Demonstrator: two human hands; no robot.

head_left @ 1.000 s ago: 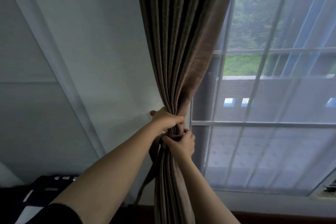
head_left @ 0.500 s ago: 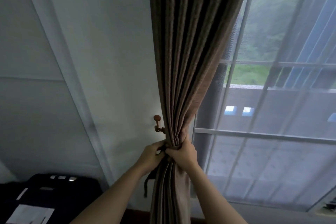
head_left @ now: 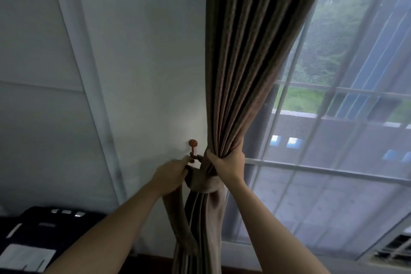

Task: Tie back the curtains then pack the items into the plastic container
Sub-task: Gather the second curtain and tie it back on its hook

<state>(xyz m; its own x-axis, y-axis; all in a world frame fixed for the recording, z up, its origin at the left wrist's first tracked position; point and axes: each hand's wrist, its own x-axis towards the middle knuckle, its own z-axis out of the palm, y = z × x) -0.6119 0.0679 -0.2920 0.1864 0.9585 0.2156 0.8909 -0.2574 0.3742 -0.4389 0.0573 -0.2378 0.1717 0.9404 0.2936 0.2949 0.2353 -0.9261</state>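
My right hand [head_left: 226, 165] is clenching the gathered brown pleated curtain [head_left: 249, 69] while my left hand [head_left: 171, 176] is pinching the matching fabric tieback band [head_left: 201, 181] toward the reddish round-knobbed wall hook [head_left: 192, 147] at eleven o'clock, and the loop is likely risking slipping off.

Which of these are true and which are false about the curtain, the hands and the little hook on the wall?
1. The right hand grips the gathered brown curtain. True.
2. The left hand is resting on the window. False: it pinches the tieback band near the wall hook.
3. The tieback band wraps around the curtain just below the right hand. True.
4. The wall hook is to the right of the curtain. False: it sits on the wall to the curtain's left.
5. The curtain covers the whole window. False: it is bunched to one side and the window shows.
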